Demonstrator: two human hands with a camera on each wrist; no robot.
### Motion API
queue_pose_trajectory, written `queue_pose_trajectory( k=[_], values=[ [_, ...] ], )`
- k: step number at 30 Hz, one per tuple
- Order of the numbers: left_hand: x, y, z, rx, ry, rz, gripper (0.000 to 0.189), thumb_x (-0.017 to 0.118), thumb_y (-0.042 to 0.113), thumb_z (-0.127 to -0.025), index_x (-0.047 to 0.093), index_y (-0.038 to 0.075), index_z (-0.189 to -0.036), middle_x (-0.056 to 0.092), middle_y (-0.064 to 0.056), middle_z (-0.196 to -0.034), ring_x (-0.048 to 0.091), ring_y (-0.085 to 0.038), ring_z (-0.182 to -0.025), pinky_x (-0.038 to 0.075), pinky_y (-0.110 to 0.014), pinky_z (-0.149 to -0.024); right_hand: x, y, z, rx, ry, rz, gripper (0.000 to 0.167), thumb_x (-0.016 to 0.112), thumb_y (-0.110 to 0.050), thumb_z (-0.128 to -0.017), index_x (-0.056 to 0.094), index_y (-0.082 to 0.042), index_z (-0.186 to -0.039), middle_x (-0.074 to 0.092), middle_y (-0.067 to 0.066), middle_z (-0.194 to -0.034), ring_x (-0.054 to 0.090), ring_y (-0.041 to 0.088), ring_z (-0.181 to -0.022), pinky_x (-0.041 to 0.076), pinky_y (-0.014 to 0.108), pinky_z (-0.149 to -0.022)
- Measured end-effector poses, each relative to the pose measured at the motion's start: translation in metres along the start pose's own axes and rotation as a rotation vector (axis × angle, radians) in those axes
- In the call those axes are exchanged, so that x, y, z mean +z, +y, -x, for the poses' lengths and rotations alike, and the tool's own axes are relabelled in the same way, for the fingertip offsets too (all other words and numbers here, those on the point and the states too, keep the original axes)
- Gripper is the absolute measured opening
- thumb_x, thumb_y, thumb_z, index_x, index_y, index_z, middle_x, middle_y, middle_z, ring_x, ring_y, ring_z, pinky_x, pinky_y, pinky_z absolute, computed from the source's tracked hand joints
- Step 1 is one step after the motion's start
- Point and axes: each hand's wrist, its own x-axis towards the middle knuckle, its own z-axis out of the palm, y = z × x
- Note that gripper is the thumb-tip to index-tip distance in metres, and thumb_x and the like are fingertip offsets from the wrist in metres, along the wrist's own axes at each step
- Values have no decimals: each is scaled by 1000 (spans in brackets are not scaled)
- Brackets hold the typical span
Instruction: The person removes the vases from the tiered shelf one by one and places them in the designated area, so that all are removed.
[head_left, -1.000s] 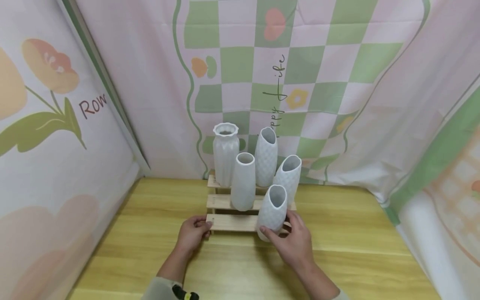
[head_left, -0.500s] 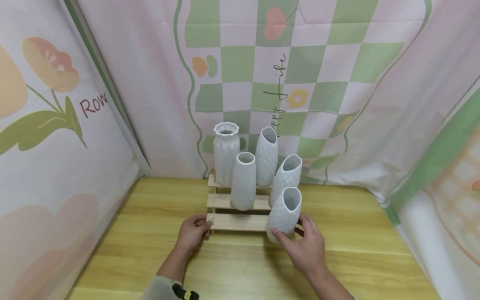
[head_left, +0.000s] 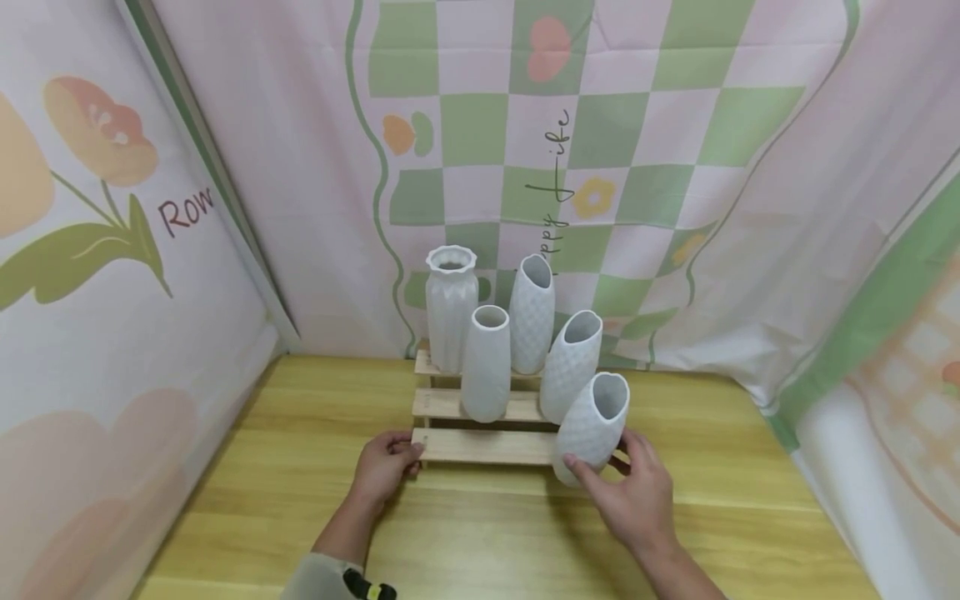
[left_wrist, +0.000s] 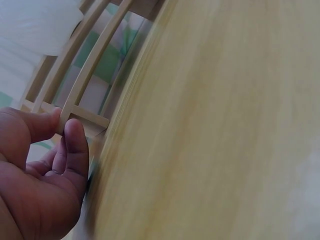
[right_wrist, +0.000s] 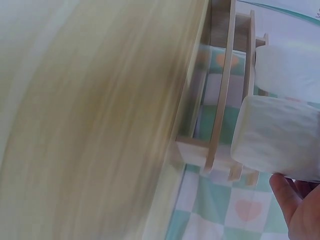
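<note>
My left hand (head_left: 387, 468) pinches the left end of the lowest slat of a tiered wooden stand (head_left: 480, 446). In the left wrist view, thumb and index finger of the left hand (left_wrist: 42, 175) close on that slat's corner. Toward the lowest tier's right end, my right hand (head_left: 637, 492) grips a white textured vase (head_left: 588, 433) with a slanted mouth, leaning to the right. Its base overlaps the front slat in the head view. In the right wrist view, the vase's base (right_wrist: 275, 137) shows beside the slats, with fingers (right_wrist: 285, 197) against its side.
On the top tier stand a fluted white vase (head_left: 452, 317) with a scalloped rim and a diamond-patterned one (head_left: 532, 321). The middle tier bears a smooth-looking vase (head_left: 486, 371) and a slant-mouthed vase (head_left: 570, 371). Behind the wooden table (head_left: 720, 467) hangs a checkered curtain (head_left: 540, 125).
My right hand has moved the vase rightward along the front of the lowest tier, and it leans more to the right. The left hand stays at the stand's corner.
</note>
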Motion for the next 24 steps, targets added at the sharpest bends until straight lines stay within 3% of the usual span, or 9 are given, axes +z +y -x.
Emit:
queue_pose_trajectory(
  k=[5,10,18,24],
  values=[
    [2,0,2,-5,-8,14,40,75,6,-94,61,-12,-127,71,-15,-95,68,-20,-74,62,-31,-66,-7,7,-1,-4,20,24,71,101,-23,-66,67,-1,-125,68,6,-116,64,18,-101,59,15,-78],
    [3,-1,4,12,-16,16,43,74,7,-95,59,-15,-129,71,-16,-96,68,-20,-73,62,-32,-66,-14,13,-2,5,33,32,71,101,-21,-66,67,0,-124,67,7,-115,63,17,-100,60,18,-77],
    [3,0,7,-10,-23,14,42,75,7,-94,60,-14,-128,71,-15,-95,68,-20,-73,62,-30,-66,-22,22,-4,44,65,45,66,100,-18,-67,68,0,-122,68,6,-111,58,1,-98,56,10,-76],
    [0,5,6,3,-11,-2,41,74,7,-94,61,-13,-128,72,-16,-97,69,-21,-75,61,-29,-67,-24,24,-8,53,69,57,65,99,-21,-69,68,0,-122,67,7,-114,59,5,-99,58,14,-76]
  ],
)
